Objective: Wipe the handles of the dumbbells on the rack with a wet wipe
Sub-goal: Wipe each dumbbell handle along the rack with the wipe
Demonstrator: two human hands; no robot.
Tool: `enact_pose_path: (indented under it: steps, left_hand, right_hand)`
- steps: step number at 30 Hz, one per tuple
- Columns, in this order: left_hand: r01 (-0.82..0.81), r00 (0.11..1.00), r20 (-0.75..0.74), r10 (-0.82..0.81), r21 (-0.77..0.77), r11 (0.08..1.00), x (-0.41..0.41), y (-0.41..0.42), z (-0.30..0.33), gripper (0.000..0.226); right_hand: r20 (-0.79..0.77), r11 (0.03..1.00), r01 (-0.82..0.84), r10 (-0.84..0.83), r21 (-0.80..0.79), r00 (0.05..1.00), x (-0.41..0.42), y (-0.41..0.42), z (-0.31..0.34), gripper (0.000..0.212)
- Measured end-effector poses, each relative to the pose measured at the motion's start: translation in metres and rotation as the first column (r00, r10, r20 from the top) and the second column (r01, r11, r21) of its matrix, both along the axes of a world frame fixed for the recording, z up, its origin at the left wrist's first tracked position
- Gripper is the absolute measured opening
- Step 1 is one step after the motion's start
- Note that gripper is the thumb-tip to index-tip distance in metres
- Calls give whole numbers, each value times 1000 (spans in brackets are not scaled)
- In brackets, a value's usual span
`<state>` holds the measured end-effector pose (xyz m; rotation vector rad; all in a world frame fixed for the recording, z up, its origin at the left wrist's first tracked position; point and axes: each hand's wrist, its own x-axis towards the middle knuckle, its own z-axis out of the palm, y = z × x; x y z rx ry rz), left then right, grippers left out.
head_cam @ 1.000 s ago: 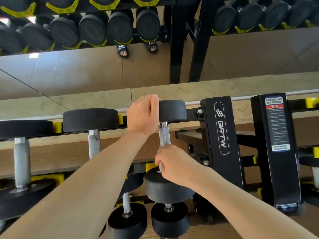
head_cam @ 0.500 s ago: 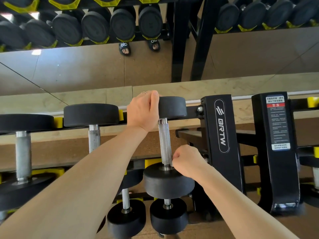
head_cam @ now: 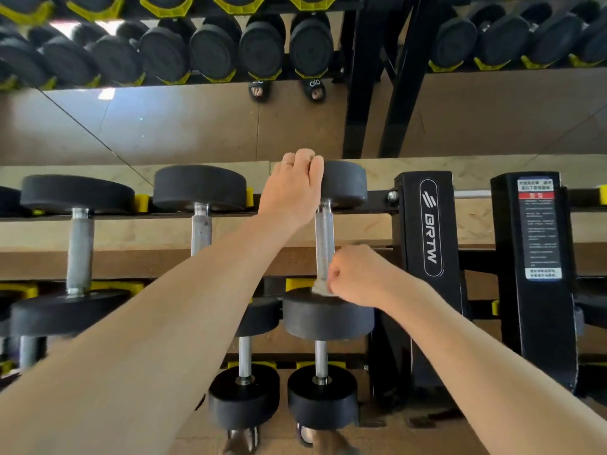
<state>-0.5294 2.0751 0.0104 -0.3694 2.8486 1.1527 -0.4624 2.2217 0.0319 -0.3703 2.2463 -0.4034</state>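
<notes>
The dumbbell (head_cam: 328, 244) lies across the top tier of the rack (head_cam: 423, 224), just left of the black upright, with round black rubber heads and a knurled silver handle (head_cam: 324, 238) between them. The left hand (head_cam: 292, 188) curls its fingers over the far head, while the right hand (head_cam: 356, 275) has its fingers curled round a whitish wet wipe (head_cam: 320, 287), pressed against the handle's lower end just above the near head. Half a second ago that fist sat beside the same end of the handle, and now it lies slightly higher with the wipe peeking out at its left.
</notes>
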Motion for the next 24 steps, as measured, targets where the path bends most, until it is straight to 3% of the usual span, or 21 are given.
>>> enact_pose_path:
  steps: [3, 7, 11, 13, 15, 16, 18, 20, 24]
  left_hand:
    - [54, 998, 20, -53, -71, 996, 19, 3, 2, 54]
    - [80, 997, -7, -80, -64, 995, 45, 1, 4, 60]
    - [55, 996, -75, -51, 58, 997, 74, -4, 4, 50]
    - [30, 992, -127, -14, 130, 991, 97, -9, 0, 42]
    - [-12, 987, -157, 40, 175, 985, 125, -12, -7, 35]
    - [-22, 979, -193, 58, 185, 983, 141, -13, -10, 30]
    - [-13, 960, -273, 61, 176, 984, 176, -15, -17, 23]
    - [31, 947, -319, 24, 165, 986, 207, -19, -30, 20]
    - [135, 941, -323, -98, 96, 986, 254, -22, -69, 20]
  right_hand:
    - [-75, 982, 184, -181, 38, 981, 0, 15, -4, 29]
    - [-18, 960, 271, -270, 78, 963, 17, 3, -7, 24]
    - [136, 894, 420, -402, -154, 906, 24, -12, 13, 28]
    - [113, 748, 545, -547, -380, 829, 44, -15, 17, 33]
    - [127, 449, 666, -766, -596, 630, 70, -16, 18, 29]
    - [123, 321, 672, -843, -668, 524, 84, -18, 18, 26]
    - [104, 161, 614, -922, -773, 373, 117, -22, 15, 21]
    - [90, 81, 545, -956, -834, 279, 151, -26, 8, 17]
    - [-14, 143, 518, -970, -843, 244, 206, -25, -30, 17]
